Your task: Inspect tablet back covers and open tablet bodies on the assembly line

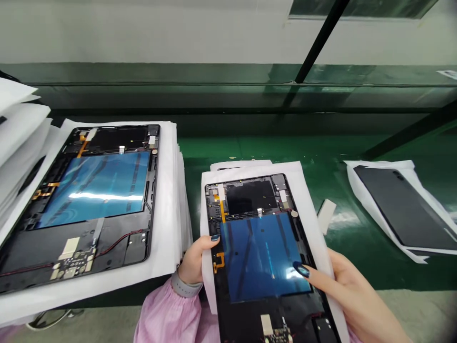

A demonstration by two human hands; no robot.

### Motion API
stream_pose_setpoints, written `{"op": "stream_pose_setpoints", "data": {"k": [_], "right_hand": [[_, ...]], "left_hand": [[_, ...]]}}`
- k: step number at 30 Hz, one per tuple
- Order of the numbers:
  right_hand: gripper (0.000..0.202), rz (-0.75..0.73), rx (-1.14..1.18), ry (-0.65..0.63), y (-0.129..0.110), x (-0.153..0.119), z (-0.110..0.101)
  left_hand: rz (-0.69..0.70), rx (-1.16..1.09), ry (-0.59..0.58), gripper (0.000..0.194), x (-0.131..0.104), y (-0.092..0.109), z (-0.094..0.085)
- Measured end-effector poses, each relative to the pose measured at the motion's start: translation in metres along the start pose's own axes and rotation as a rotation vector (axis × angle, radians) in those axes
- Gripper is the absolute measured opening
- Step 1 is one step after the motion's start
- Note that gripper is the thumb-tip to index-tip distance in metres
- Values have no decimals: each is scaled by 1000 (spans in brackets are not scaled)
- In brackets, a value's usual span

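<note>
Between my two hands is an opened tablet back housing [264,257] with a blue battery, orange flex cables and a small circuit board, lying on a white foam sheet [307,205]. My left hand [194,259] grips its left edge, thumb on top and fingers hidden beneath. On the right edge, my right hand [342,281] holds the housing and sheet, its thumb resting near the battery's right side. The housing's lower end runs out of view. Beneath its far end, another white sheet [243,165] with a dark edge peeks out.
At left, a tall stack of white sheets [182,200] bears another opened tablet housing [139,247]; more layered sheets [17,138] rise beside it. To the right lie a small pale block [325,215] and a dark tablet back [400,205] on white wrapping. The bench surface [342,181] is green.
</note>
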State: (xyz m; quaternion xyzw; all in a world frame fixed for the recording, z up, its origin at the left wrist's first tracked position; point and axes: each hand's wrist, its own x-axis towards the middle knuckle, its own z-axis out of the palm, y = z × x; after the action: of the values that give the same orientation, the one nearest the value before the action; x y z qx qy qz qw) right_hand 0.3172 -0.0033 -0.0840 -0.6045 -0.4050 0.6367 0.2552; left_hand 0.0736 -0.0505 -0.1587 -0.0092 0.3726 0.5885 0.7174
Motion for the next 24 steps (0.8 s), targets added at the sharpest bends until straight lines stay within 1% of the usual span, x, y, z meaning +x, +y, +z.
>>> {"op": "stream_pose_setpoints", "data": {"k": [2, 4, 6, 8, 10, 13, 16, 20, 22, 24], "right_hand": [[47, 16, 29, 38, 2, -1, 0], [48, 51, 60, 59, 3, -2, -1], [45, 62, 91, 60, 4, -2, -2], [41, 48, 124, 61, 2, -1, -2], [38, 24, 152, 67, 0, -1, -2], [37, 2, 167, 95, -2, 0, -2], [38, -5, 181, 136, -3, 0, -4], [40, -5, 216, 133, -4, 1, -7], [41, -11, 216, 131, -2, 2, -9], [41, -28, 192, 148, 1, 4, -12]], "left_hand": [[3, 18, 5, 10, 1, -1, -3], [-26, 38, -26, 21, 2, -2, -6], [-84, 68, -104, 36, 4, -2, -7], [-117, 94, -202, 46, 5, -3, -5], [-70, 117, -276, 46, 5, -3, 2], [55, 160, -326, 37, 5, -3, 13], [89, 225, -323, 39, 3, -2, 20], [116, 320, -254, 46, 0, -1, 23], [134, 351, -218, 47, -1, -1, 24], [152, 360, -207, 45, -2, -2, 25]]}}
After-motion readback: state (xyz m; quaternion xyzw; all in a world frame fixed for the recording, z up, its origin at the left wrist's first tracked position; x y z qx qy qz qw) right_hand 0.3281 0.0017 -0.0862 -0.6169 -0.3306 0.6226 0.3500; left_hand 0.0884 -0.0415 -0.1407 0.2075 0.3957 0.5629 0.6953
